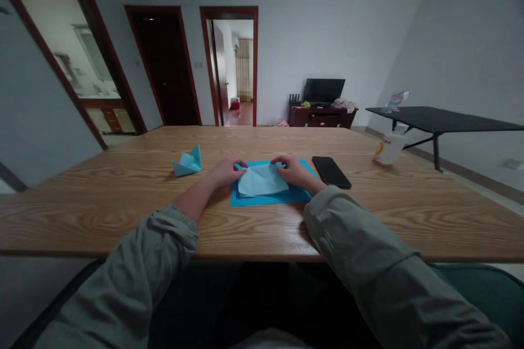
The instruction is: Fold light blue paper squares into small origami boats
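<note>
A pale blue, partly folded paper (262, 181) lies on a stack of brighter blue sheets (268, 196) on the wooden table (123, 196). My left hand (225, 170) pinches the paper's upper left corner with closed fingers. Gripping its upper right edge is my right hand (291, 170), fingers curled. Both arms reach forward in grey-green sleeves.
A finished folded paper boat (188, 162) sits to the left of my hands. A black phone (331, 171) lies just right of the blue sheets. A white cup (388, 148) stands at the table's far right. A dark side table (442, 119) is beyond.
</note>
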`<move>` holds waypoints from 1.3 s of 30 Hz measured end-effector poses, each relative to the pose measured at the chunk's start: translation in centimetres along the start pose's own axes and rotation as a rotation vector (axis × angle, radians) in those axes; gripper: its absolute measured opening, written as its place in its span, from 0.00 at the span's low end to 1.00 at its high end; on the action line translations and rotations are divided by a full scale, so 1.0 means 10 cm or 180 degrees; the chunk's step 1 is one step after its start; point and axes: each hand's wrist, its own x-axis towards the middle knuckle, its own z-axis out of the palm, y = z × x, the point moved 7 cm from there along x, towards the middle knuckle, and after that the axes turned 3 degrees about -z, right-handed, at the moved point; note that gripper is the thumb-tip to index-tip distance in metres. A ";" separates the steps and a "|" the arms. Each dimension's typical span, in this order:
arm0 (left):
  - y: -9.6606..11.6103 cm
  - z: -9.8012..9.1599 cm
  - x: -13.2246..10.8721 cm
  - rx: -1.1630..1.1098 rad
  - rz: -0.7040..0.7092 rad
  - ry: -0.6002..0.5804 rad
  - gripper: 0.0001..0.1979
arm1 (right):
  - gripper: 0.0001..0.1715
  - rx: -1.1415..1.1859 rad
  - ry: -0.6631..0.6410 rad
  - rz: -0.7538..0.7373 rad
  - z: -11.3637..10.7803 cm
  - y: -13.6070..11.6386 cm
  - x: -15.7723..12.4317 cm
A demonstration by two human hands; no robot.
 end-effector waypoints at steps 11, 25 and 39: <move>0.43 0.61 -0.15 0.1099 0.0326 -0.1264 0.39 | 0.21 -0.2232 -0.0294 -0.0353 0.24 -0.14 -0.10; 0.36 0.61 -0.30 0.1143 0.0068 -0.1881 0.52 | 0.21 -0.2130 -0.0102 -0.0208 0.13 -0.01 -0.03; 0.72 0.39 -0.20 0.1563 0.0425 -0.0810 0.43 | 0.16 -0.1548 -0.0361 -0.0178 0.10 -0.12 -0.04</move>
